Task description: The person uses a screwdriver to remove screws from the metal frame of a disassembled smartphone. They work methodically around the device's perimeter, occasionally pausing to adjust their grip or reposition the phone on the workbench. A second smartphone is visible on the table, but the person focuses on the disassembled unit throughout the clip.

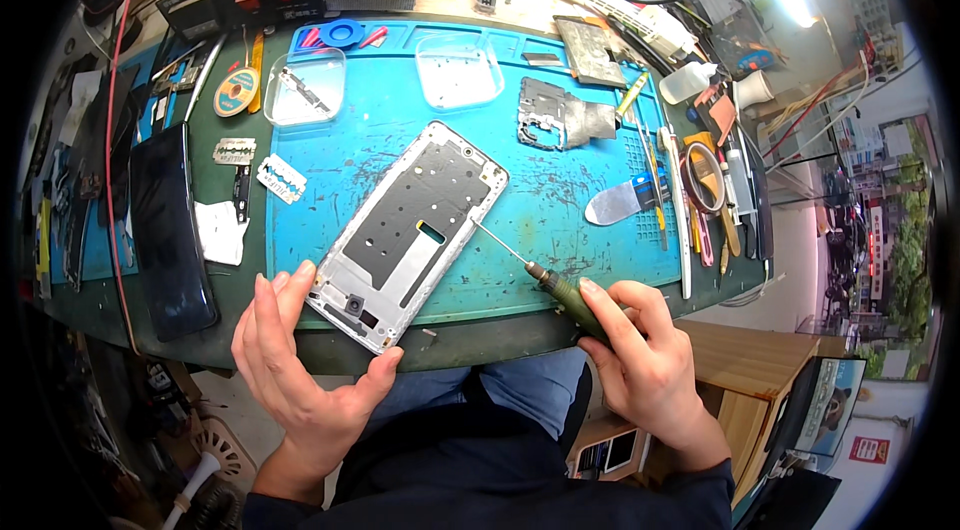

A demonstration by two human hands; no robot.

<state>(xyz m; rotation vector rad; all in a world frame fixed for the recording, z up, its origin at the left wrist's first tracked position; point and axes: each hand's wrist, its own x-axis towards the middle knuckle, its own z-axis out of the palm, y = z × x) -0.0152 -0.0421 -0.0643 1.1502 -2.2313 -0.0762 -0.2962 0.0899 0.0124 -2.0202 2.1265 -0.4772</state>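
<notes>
A grey phone frame with a dark inner panel lies slanted on the blue work mat, its lower end near the mat's front edge. My left hand holds that lower end, fingertips on the left edge and thumb by the bottom right corner. In my right hand, the fingers are closed around the green handle of a screwdriver. Its thin metal shaft slants up to the left, and the tip meets or nearly meets the frame's right edge; contact is too fine to tell.
Behind the frame stand two clear plastic boxes with small parts. Razor blades and a dark phone screen lie left. To the right are a metal-shielded board, a rounded metal scraper, tape rolls and tweezers.
</notes>
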